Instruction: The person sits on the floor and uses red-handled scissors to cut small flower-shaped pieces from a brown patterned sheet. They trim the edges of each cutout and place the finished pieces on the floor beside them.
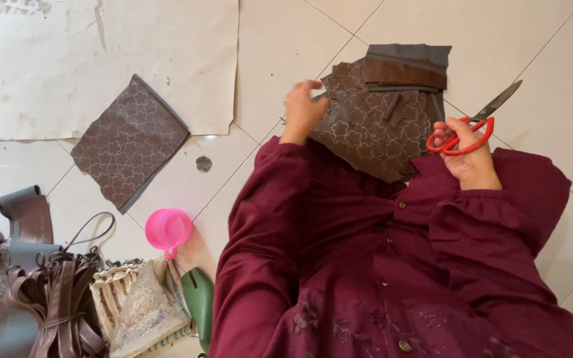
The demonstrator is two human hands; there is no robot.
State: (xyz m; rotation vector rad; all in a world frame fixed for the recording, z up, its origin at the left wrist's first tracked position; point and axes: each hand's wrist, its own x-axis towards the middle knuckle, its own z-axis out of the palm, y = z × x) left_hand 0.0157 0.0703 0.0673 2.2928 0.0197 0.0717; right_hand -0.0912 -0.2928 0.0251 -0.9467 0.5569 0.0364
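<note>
At frame centre, a brown clover-patterned leatherette panel (376, 129) is pinched by the left hand (302, 109), red-handled scissors (471, 129) gripped in the right hand (467, 151); one matching cut square (129, 141) lies finished upper left.

The left hand (302, 111) is smeared by motion blur, so its fingers cannot be told apart, and it hides the near-left edge of the patterned brown piece (373, 129). The right hand (469, 151) covers part of the red scissor handles (460, 138). The bundle of brown straps (48, 305) and the green object (200, 298) at the near left run off the picture's edge.
</note>
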